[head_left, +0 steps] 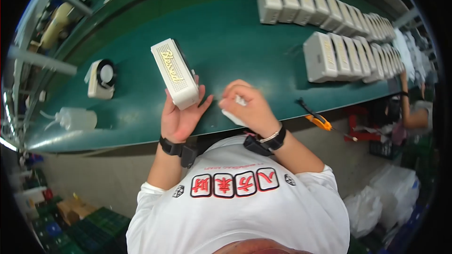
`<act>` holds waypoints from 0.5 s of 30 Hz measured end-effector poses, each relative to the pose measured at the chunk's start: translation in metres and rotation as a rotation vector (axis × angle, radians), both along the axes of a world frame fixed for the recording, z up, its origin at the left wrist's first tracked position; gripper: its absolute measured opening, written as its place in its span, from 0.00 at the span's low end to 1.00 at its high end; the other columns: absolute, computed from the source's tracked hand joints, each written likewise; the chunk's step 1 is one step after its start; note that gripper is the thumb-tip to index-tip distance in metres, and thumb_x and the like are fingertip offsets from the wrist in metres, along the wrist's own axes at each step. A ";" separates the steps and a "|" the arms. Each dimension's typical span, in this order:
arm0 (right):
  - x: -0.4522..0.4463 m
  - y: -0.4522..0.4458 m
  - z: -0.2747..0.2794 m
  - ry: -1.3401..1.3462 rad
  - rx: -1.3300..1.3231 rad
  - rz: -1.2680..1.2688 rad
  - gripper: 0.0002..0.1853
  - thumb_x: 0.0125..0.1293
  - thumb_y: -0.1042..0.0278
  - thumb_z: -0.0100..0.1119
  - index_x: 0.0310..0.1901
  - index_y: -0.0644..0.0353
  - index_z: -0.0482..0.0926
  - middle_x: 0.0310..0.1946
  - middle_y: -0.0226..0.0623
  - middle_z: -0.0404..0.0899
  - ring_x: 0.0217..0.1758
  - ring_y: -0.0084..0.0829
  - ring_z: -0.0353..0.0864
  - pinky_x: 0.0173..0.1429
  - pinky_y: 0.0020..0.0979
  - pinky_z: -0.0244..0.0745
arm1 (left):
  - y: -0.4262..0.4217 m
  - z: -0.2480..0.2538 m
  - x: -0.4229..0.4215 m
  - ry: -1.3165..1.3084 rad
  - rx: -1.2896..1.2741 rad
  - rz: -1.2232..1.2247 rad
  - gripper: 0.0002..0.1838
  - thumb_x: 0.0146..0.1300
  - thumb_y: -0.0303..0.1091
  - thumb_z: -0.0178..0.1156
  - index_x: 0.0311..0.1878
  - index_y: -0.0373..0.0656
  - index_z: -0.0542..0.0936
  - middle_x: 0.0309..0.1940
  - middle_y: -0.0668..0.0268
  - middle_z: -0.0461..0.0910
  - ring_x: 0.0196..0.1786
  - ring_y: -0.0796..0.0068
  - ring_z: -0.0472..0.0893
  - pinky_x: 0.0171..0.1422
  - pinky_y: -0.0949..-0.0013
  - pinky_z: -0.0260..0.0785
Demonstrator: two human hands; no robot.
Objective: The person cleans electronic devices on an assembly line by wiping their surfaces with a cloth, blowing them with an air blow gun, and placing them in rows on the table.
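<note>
My left hand (181,117) is under the near end of a white box (175,73), palm up, with its fingers and thumb around the sides. The box has a perforated front with gold lettering and stands tilted over the bench, its far end leaning left. To its right, my right hand (249,106) is closed on a crumpled white cloth or tissue (234,116), which pokes out below the fingers near the bench's front edge. A gap separates the cloth from the box.
Two rows of similar white boxes, a back row (313,5) and a front row (348,56), line the right of the green bench (226,33). At left are a white device (100,79) and a clear squeeze bottle (77,119). An orange tool (319,121) overhangs the edge. Another person's arm (405,89) reaches in.
</note>
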State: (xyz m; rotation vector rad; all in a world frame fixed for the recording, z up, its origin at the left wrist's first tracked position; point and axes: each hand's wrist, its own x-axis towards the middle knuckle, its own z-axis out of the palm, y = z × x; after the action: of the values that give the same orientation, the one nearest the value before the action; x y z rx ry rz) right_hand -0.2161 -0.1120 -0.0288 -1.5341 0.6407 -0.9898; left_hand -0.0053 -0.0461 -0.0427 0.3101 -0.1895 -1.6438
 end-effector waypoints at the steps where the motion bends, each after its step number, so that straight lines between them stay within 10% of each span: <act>1: -0.002 0.002 0.007 -0.007 0.062 -0.016 0.18 0.62 0.63 0.75 0.43 0.64 0.77 0.41 0.33 0.80 0.41 0.23 0.79 0.45 0.25 0.74 | -0.006 0.005 -0.010 -0.097 0.006 -0.016 0.31 0.77 0.55 0.49 0.76 0.50 0.65 0.73 0.64 0.68 0.71 0.60 0.71 0.80 0.41 0.55; 6: 0.000 0.011 0.013 -0.113 0.148 -0.126 0.28 0.60 0.62 0.77 0.56 0.66 0.73 0.51 0.41 0.83 0.53 0.27 0.83 0.55 0.31 0.78 | -0.029 0.009 -0.046 -0.503 0.009 -0.033 0.33 0.78 0.51 0.52 0.78 0.47 0.59 0.73 0.63 0.68 0.74 0.63 0.68 0.80 0.47 0.55; 15: -0.067 -0.002 0.031 0.131 0.007 -0.555 0.16 0.63 0.70 0.72 0.46 0.70 0.78 0.41 0.43 0.87 0.43 0.24 0.85 0.46 0.28 0.80 | -0.038 0.034 -0.065 -0.667 0.010 -0.344 0.26 0.75 0.37 0.58 0.72 0.41 0.65 0.69 0.59 0.73 0.69 0.66 0.74 0.73 0.57 0.65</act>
State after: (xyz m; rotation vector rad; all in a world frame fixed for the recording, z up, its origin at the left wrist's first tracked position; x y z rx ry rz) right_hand -0.2834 -0.1137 0.0017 -1.4505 1.2027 -1.2988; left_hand -0.0708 -0.0837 -0.0090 0.8677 -0.7713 -1.8268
